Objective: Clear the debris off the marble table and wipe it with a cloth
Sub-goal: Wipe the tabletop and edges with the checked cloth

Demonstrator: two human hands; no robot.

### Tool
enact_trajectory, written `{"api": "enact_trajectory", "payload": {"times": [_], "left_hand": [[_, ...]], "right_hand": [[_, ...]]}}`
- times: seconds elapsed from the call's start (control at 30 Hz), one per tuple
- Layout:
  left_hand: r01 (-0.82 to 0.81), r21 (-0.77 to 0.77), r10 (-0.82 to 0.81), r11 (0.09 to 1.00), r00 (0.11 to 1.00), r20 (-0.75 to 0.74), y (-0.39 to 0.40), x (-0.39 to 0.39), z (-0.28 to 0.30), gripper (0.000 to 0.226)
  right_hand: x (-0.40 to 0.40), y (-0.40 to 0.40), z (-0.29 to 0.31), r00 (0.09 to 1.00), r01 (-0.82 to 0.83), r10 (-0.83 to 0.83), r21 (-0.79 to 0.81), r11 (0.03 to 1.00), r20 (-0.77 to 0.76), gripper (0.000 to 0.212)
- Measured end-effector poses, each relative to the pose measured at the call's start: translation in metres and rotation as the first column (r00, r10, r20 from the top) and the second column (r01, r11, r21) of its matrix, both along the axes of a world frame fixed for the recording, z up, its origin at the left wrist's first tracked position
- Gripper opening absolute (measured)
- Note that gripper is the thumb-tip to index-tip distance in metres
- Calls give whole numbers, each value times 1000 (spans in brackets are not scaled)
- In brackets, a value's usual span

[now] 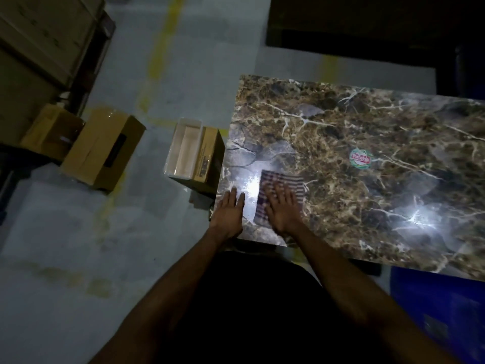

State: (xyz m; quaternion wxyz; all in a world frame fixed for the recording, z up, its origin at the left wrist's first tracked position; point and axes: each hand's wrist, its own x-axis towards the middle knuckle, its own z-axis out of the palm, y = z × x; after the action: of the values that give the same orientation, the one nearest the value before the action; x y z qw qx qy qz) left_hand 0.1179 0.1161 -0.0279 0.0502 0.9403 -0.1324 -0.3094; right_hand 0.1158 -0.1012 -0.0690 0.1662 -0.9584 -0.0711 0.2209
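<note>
A brown marble table point(367, 132) with pale veins fills the right half of the head view. A striped cloth point(286, 179) lies flat near its front left corner. My right hand point(282, 210) presses palm down on the cloth with fingers spread. Just left of it, my left hand point(229, 212) rests flat on the bare marble at the table's left edge, holding nothing. A round red, white and green sticker or lid point(361, 159) sits near the middle of the table.
On the grey floor left of the table stand a brown cardboard box point(210, 156) and a white open tray point(183, 151) beside it. Two more cardboard boxes point(102, 148) lie further left. A blue bin point(441, 311) is at lower right.
</note>
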Motion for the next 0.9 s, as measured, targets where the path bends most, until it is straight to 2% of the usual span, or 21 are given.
{"api": "enact_trajectory", "payload": {"times": [0.07,0.13,0.27,0.37,0.43,0.53,0.63,0.7,0.8,0.9], "left_hand": [[-15,-14,15,1000,1000,-4,-5,-12,1,89],[-14,-22,14,1000,1000,12,-4,-21,2,84],[-12,-19,12,1000,1000,26,-5,-31,3,81],[-8,-6,8,1000,1000,23,-12,-31,7,79],[-7,-2,7,1000,1000,22,-15,-35,6,78],[3,-7,-3,1000,1000,23,-12,-49,0,72],[22,-45,-20,999,999,48,-2,-60,-2,66],[22,-46,-19,999,998,61,5,-70,0,68],[-25,-50,27,998,999,37,8,-90,0,73],[-93,-63,93,994,996,-8,3,-109,-4,81]], "right_hand": [[-37,-9,0,988,-156,155,32,987,19,64],[-69,-36,-4,976,-215,214,28,976,29,62],[-82,-87,-6,1000,-25,26,-39,999,11,65],[-51,-68,-5,991,136,-135,-23,991,10,65],[-38,-42,-6,985,171,-171,2,985,12,65],[-58,-19,-6,999,44,-44,15,999,26,64],[-94,-32,-3,997,-70,70,5,998,43,61],[-103,-56,-5,999,-14,15,-35,999,42,61],[-98,-90,-4,983,181,-181,-90,979,4,73],[-76,-85,5,961,276,-278,-102,956,-1,77]]}}
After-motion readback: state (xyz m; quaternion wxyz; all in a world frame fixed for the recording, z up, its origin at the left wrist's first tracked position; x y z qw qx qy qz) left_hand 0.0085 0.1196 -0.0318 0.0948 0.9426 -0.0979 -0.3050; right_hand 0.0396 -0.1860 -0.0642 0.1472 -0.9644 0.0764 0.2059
